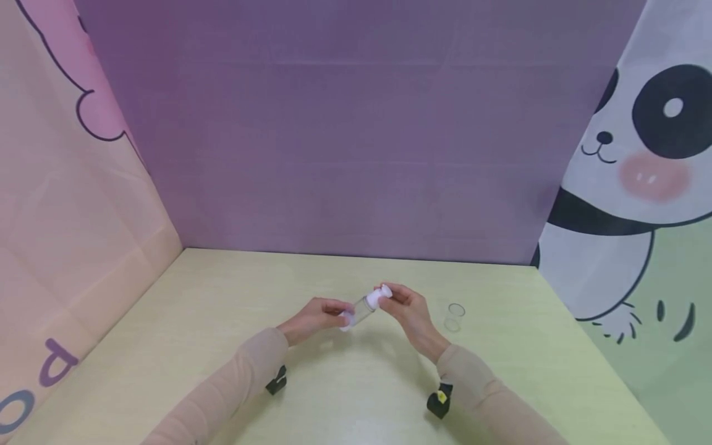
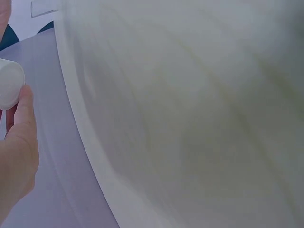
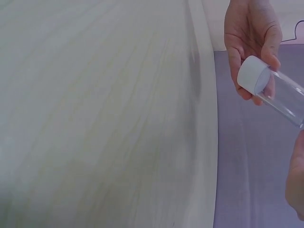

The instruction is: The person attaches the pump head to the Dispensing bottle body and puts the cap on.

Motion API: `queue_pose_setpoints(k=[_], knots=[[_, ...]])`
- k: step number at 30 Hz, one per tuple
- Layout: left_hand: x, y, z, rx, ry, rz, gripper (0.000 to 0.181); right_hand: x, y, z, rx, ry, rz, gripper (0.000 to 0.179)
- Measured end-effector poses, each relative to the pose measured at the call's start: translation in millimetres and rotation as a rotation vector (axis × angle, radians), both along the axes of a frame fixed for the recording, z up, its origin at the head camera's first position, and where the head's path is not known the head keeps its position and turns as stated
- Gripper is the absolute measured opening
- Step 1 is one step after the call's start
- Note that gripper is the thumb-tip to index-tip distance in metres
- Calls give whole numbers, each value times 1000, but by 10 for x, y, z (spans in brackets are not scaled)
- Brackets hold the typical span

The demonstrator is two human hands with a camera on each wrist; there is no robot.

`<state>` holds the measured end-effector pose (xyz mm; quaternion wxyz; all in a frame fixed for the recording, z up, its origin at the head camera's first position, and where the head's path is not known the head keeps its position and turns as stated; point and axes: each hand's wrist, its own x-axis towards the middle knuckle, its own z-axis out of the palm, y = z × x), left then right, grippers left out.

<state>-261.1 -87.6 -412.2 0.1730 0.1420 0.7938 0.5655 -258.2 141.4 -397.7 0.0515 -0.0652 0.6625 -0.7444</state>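
A clear cylindrical bottle [image 1: 363, 311] with white ends is held tilted above the table, its upper end to the right. My left hand [image 1: 315, 318] pinches the lower white end [image 3: 253, 75] between thumb and fingers. Around the white pump-like top [image 1: 378, 296] curl the thumb and fingers of my right hand [image 1: 410, 314]. In the left wrist view, the round white base [image 2: 10, 85] shows beside the left fingers. The right wrist view catches only an edge of the right hand [image 3: 295, 180], and the bottle's top lies outside that frame.
A clear open cylinder [image 1: 453, 318], perhaps a cap, stands on the pale wooden table [image 1: 222, 296] right of the right hand. Behind the table rises a purple backdrop [image 1: 356, 136]. Printed cloth walls flank it, with a panda [image 1: 656, 148] on the right.
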Motion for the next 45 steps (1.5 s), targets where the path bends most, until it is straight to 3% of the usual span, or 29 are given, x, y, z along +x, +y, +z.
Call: queue_pose_setpoints(k=[18, 26, 32, 41, 45], knots=[[-6, -2, -11, -6, 0, 3, 34, -43, -19, -44, 91, 7, -61, 39], [-21, -21, -8, -4, -1, -3, 34, -34, -46, -18, 78, 7, -69, 38], [-21, -34, -10, 4, 2, -14, 36, -46, -25, -25, 42, 25, -7, 42], [-26, -24, -14, -5, -7, -10, 36, 5, 6, 42, -80, 63, 153, 47], [-15, -20, -2, -1, -9, -6, 35, 10, 13, 51, -104, 59, 180, 49]])
